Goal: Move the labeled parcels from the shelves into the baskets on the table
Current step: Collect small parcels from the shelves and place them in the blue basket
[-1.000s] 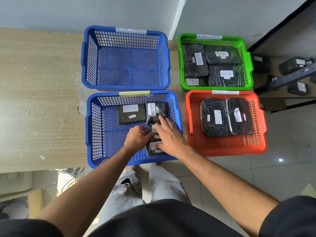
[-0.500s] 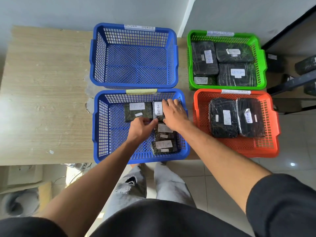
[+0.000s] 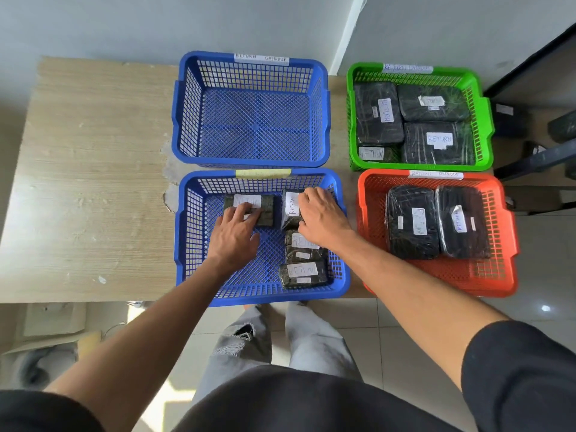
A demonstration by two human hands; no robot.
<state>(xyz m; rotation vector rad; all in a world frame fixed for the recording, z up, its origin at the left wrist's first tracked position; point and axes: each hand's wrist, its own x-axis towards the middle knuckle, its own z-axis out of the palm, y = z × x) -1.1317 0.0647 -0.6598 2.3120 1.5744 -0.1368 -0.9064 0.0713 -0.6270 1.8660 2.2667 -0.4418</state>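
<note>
Both hands are inside the near blue basket (image 3: pixel 187 244), which stands on the wooden desk (image 3: pixel 93 182). The left hand (image 3: pixel 235 235) lies over the near edge of a small dark parcel (image 3: pixel 265 210) at the far side of this basket; its fingers (image 3: pixel 246 212) are laid on the parcel and its white label, only a little bent, and I cannot tell if they grip it. The right hand (image 3: pixel 322 218) rests on a second parcel (image 3: pixel 291 207) just beside the first one, with the fingers (image 3: pixel 311 194) curved over its far right part; whether they truly hold it is not clear.

This basket holds four parcels: the two under the hands, and two more, a third parcel (image 3: pixel 304 247) and a fourth parcel (image 3: pixel 302 274), in a row toward the person on the right side. Their white labels read "RETURN". A yellow tape strip (image 3: pixel 263 173) sits on the far rim; its writing is not readable.

The far blue basket (image 3: pixel 187 120) carries a label "RETURN OVERDUE". The green basket (image 3: pixel 486 113) holds four black wrapped parcels, several marked "RETURN"; its rim label is blurred. The orange basket (image 3: pixel 505 244), labelled "RETURN OVERDUE", holds two black parcels side by side. So there are four baskets. At the far right a dark shelf (image 3: pixel 536 160) shows with some more dark parcels.
</note>
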